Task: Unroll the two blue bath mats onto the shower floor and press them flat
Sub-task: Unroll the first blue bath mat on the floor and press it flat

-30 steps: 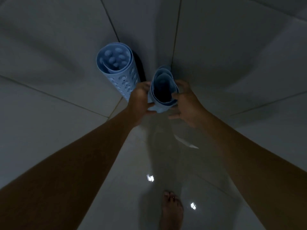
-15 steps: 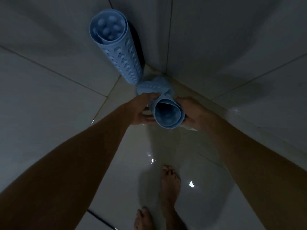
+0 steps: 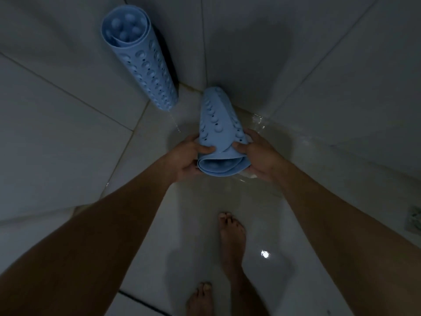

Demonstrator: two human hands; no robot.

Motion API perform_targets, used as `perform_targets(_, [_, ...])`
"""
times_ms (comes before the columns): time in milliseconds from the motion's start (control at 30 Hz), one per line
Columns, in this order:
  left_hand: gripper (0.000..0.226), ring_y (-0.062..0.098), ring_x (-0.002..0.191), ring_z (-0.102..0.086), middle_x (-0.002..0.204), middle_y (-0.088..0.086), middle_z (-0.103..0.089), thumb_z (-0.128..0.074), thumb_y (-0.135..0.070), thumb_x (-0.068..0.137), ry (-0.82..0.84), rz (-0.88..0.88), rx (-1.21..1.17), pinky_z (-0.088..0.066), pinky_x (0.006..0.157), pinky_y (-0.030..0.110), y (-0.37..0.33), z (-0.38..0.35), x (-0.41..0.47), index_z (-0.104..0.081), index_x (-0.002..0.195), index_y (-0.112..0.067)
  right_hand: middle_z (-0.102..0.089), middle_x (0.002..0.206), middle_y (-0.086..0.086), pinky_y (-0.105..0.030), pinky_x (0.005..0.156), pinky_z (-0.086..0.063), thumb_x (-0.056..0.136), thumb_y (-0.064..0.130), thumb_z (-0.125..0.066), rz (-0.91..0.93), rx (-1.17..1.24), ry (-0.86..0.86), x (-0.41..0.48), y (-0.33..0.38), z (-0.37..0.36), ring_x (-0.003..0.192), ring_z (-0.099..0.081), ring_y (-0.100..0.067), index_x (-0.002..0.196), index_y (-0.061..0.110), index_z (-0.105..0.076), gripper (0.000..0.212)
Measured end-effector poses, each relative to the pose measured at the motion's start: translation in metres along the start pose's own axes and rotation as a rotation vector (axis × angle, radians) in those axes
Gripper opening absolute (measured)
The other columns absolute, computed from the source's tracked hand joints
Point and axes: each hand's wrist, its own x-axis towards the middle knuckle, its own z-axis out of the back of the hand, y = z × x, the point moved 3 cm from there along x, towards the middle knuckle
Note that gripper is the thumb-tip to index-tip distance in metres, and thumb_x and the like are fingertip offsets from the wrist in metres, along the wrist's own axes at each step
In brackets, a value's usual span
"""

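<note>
Both hands clamp the near end of one rolled mat (image 3: 217, 133): left hand (image 3: 186, 156) w/ thumb on top and fingers curled under the roll's left side, right hand (image 3: 256, 156) the same on the right side, thumb pressed on the outer flap. Neither grip is wide; each is closed round the rubber, squashing the open end to an oval. The roll lies low, tipped away from the person, its far end down near the corner where floor (image 3: 205, 224) meets the walls (image 3: 296, 53); can't tell if that end touches the floor. Mat 2 (image 3: 139, 58) stands upright, still rolled, leaning in the corner to the left, apart from the held one. Floor looks wet and glossy; bare feet (image 3: 231, 238) stand just behind the hands. Step in hand, I'd say: starting on mat 1, nothing unrolled yet. Next move prob calls for finding the loose edge under the right thumb, pinning it to the floor, then rolling the rest out and pressing so the suckers bite. Mat 2 after.
</note>
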Motion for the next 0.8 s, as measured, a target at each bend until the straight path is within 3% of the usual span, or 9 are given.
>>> perform_targets(100, [0.039,0.020,0.090,-0.074,0.098,-0.002,-0.077,-0.064,0.005,0.087,0.038,-0.004,0.045,-0.061,0.075,0.039,0.015,-0.017,-0.024,-0.061,0.114,-0.022,-0.067,0.107,0.010,-0.021,0.066,-0.056,0.095,0.004,-0.060,0.035,-0.010,-0.042,-0.042,-0.014,0.008,0.090,-0.069,-0.005,0.123,0.025,-0.048,0.037])
perform_targets(167, [0.041,0.021,0.089,-0.074,0.097,-0.001,-0.077,-0.063,0.009,0.086,0.068,0.030,0.042,-0.062,0.074,0.039,0.028,-0.030,-0.037,-0.060,0.110,-0.025,-0.064,0.115,0.008,-0.020,0.067,-0.056,0.095,0.008,-0.062,0.032,-0.057,-0.110,-0.068,-0.027,0.017,0.095,-0.065,-0.005,0.134,0.027,-0.042,0.048])
perform_targets(267, [0.055,0.027,0.100,-0.070,0.113,0.006,-0.071,-0.064,0.013,0.083,0.045,0.049,0.036,-0.062,0.075,0.041,0.048,-0.043,-0.048,-0.053,0.124,-0.022,-0.060,0.131,0.002,-0.031,0.090,-0.054,0.094,0.010,-0.064,0.061,-0.084,-0.176,-0.097,-0.049,0.030,0.109,-0.062,-0.011,0.145,0.024,-0.036,0.060])
perform_targets(333, [0.071,0.031,0.109,-0.067,0.126,0.011,-0.066,-0.067,0.015,0.080,0.030,0.059,0.049,-0.061,0.076,0.041,0.066,-0.053,-0.049,-0.045,0.139,-0.018,-0.062,0.125,0.008,-0.037,0.097,-0.052,0.094,0.010,-0.064,0.083,-0.080,-0.202,-0.115,-0.061,0.041,0.111,-0.062,-0.012,0.143,0.027,-0.039,0.058])
perform_targets(533, [0.087,0.027,0.106,-0.068,0.121,0.006,-0.067,-0.072,0.018,0.073,0.000,0.041,0.119,-0.061,0.071,0.037,0.120,-0.091,-0.052,-0.040,0.144,-0.021,-0.062,0.132,0.002,-0.042,0.101,-0.051,0.089,0.010,-0.067,0.107,-0.078,-0.286,-0.162,-0.104,0.079,0.116,-0.063,-0.016,0.146,0.022,-0.041,0.063])
perform_targets(700, [0.088,0.027,0.111,-0.066,0.125,0.006,-0.066,-0.073,0.020,0.070,0.010,0.011,0.222,-0.060,0.077,0.038,0.159,-0.125,-0.048,-0.041,0.143,-0.019,-0.058,0.135,-0.002,-0.035,0.099,-0.051,0.092,-0.001,-0.059,0.132,-0.090,-0.393,-0.187,-0.133,0.115,0.116,-0.060,-0.016,0.148,0.022,-0.035,0.065])
perform_targets(800, [0.087,0.027,0.110,-0.066,0.128,0.008,-0.064,-0.074,0.019,0.069,0.032,0.020,0.281,-0.059,0.067,0.033,0.190,-0.132,-0.030,-0.041,0.138,-0.024,-0.056,0.135,-0.001,-0.030,0.094,-0.053,0.092,0.000,-0.059,0.119,-0.091,-0.402,-0.186,-0.166,0.140,0.115,-0.060,-0.016,0.149,0.027,-0.031,0.069])
